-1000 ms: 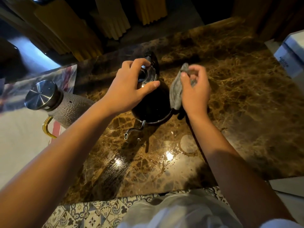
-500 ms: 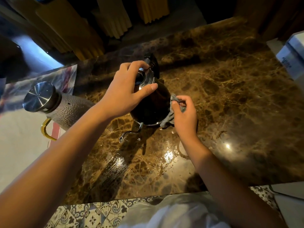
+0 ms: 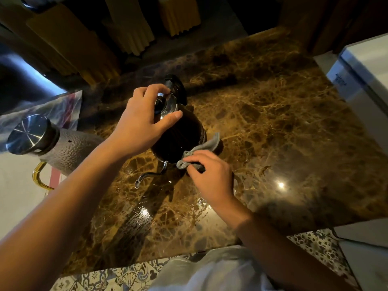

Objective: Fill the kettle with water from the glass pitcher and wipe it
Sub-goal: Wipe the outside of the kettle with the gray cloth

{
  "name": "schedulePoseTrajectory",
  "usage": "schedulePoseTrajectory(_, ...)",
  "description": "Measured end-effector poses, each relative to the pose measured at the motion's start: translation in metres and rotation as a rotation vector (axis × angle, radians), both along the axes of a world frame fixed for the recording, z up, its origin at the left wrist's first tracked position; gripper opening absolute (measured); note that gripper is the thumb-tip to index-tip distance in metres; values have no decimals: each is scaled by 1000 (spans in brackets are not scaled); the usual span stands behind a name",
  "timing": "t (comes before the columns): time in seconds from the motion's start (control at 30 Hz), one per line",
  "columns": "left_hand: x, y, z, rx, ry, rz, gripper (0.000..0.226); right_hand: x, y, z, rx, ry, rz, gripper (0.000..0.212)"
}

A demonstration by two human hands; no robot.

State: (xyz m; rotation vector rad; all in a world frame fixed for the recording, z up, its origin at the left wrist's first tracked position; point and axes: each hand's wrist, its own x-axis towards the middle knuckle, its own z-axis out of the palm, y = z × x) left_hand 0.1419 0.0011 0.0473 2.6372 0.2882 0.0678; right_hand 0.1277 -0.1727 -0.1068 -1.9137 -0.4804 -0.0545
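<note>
On the brown marble countertop (image 3: pixel 273 122), near the centre of the view, the dark kettle (image 3: pixel 178 139) stands upright, with its handle toward 12 o'clock and its thin gooseneck spout (image 3: pixel 150 177) toward 7 o'clock. At 9 o'clock from the kettle, well apart from it, the glass pitcher (image 3: pixel 69 148) stands capped with its steel lid (image 3: pixel 29 132); filling appears complete, so treat wiping as the step in hand.

Your left hand (image 3: pixel 142 124) grasps the top of the kettle, fingers curled over the lid knob and thumb pressed against the upper wall. Keep this hold firm and vertical so the body does not rotate or tip under the wiping pressure.

Your right hand (image 3: pixel 210 177) is pinched around the grey cloth (image 3: pixel 201 150), which touches the lower wall of the kettle at about 5 o'clock, just beside the spout root. Work the cloth around the base in short arcs, pressing lightly. Avoid catching the spout, since a snag there could drag the kettle. Wet patches glint on the countertop at 6 o'clock; judge whether they also need the cloth afterwards.
</note>
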Motion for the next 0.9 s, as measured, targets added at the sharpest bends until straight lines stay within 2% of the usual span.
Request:
schedulePoseTrajectory(0.13,-1,-1,-1,1,-22,-3,63,-2,3,-1,-103,35,87,16)
schedulePoseTrajectory(0.2,-2,1,-1,-19,-19,-8,63,11,1,4,-108,183,175,17)
schedulePoseTrajectory(0.23,-2,2,-1,-38,-16,-15,63,19,-3,10,-26,285,204,19)
schedulePoseTrajectory(0.3,-3,5,1,-68,-11,-37,64,35,-10,23,164,329,152,22)
schedulePoseTrajectory(0.43,-6,12,4,-120,-4,-186,57,65,-5,42,331,327,79,23)
schedulePoseTrajectory(0.6,-14,29,6,-260,26,-311,53,52,11,34,317,274,0,21)
schedulePoseTrajectory(0.77,-14,34,4,-237,53,-365,57,66,0,20,191,524,-103,8)
schedulePoseTrajectory(0.9,-13,34,2,-252,41,-368,56,77,6,48,307,307,-60,18)
